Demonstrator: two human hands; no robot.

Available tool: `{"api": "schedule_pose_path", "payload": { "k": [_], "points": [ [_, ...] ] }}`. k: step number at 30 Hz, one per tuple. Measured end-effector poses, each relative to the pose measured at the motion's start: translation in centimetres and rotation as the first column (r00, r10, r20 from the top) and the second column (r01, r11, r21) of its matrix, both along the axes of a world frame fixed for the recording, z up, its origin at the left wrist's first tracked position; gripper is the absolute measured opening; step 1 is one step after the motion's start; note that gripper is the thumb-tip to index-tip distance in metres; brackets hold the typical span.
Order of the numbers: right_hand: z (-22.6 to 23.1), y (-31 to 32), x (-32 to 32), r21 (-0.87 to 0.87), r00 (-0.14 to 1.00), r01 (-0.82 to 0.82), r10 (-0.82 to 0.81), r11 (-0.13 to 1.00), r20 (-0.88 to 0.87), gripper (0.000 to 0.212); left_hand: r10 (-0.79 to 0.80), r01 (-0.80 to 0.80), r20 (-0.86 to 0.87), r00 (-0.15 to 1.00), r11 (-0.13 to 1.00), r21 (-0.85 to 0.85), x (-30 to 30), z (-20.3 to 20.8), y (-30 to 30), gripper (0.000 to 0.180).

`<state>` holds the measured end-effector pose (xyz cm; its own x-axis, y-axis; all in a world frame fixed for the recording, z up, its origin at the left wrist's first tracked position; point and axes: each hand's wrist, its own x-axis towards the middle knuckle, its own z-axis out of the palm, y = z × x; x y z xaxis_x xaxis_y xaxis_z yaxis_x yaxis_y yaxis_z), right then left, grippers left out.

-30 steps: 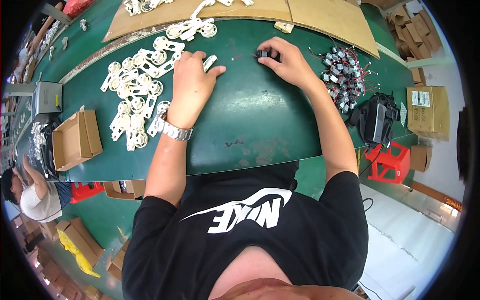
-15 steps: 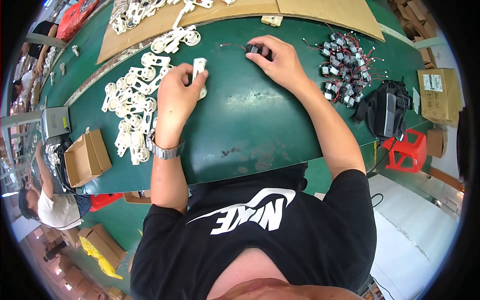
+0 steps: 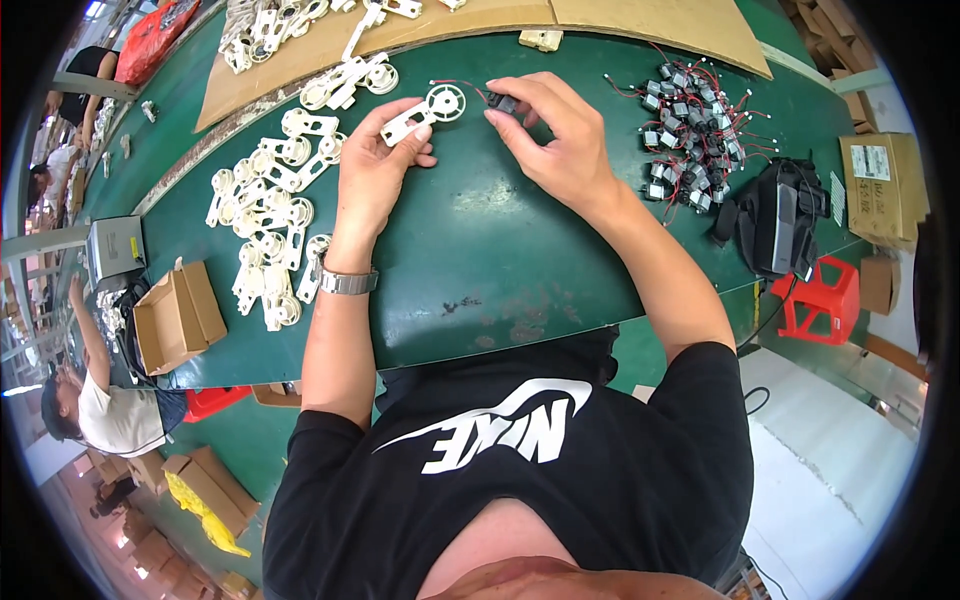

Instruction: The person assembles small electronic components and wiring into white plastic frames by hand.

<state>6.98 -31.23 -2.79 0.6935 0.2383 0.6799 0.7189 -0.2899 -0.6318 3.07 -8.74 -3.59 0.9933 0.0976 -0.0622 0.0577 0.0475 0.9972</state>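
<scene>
Between the thumb and fingers of my left hand [image 3: 385,150] is a white plastic housing [image 3: 446,102], its round spoked end pointing right. A short distance to the right, my right hand [image 3: 555,135] pinches a small black motor [image 3: 503,102] with a thin red wire trailing left toward the housing. The two parts are close but look apart. A spread of similar white housings [image 3: 265,215] lies left of my left hand. Beyond my right hand sits a heap of small motors [image 3: 690,135] with red wires and white plugs.
A cardboard sheet [image 3: 480,22] with more white parts lies along the far side. At right are a black bag [image 3: 780,220], a red stool [image 3: 822,300] and a carton [image 3: 882,190]. An open cardboard box [image 3: 180,318] stands at left, near a seated person [image 3: 110,410].
My left hand has moved up and right and turned the white housing so its round end shows. The motor in my right hand stays nearly in place, its wire now near the housing.
</scene>
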Motion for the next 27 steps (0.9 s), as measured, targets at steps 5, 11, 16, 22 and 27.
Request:
{"api": "schedule_pose_path", "payload": {
  "k": [5,11,16,22,27],
  "points": [
    [-0.1,-0.2,-0.1,0.005,0.999,0.033,-0.032,0.999,-0.031,0.028,-0.002,-0.003,0.031,1.0,0.986,0.166,-0.2,-0.1,-0.4,0.029],
    [0.1,-0.1,-0.1,-0.011,0.999,-0.017,0.017,1.0,0.048,0.029,0.036,-0.036,0.023,0.999,0.999,0.03,0.3,-0.7,0.5,0.038],
    [-0.2,-0.1,0.0,-0.08,0.998,-0.046,0.05,0.996,0.042,0.028,0.01,-0.011,0.007,1.0,0.998,0.067,0.0,-0.5,0.4,0.038],
    [-0.3,-0.3,0.2,-0.157,0.991,-0.128,0.134,0.979,0.027,0.028,0.024,-0.027,0.06,0.998,0.998,0.064,0.0,-0.7,0.4,0.035],
    [-0.5,-0.2,0.3,-0.166,0.993,-0.097,0.106,0.981,0.045,0.028,0.029,-0.075,0.151,0.988,0.948,0.309,0.1,-1.2,0.3,0.033]
  ]
}}
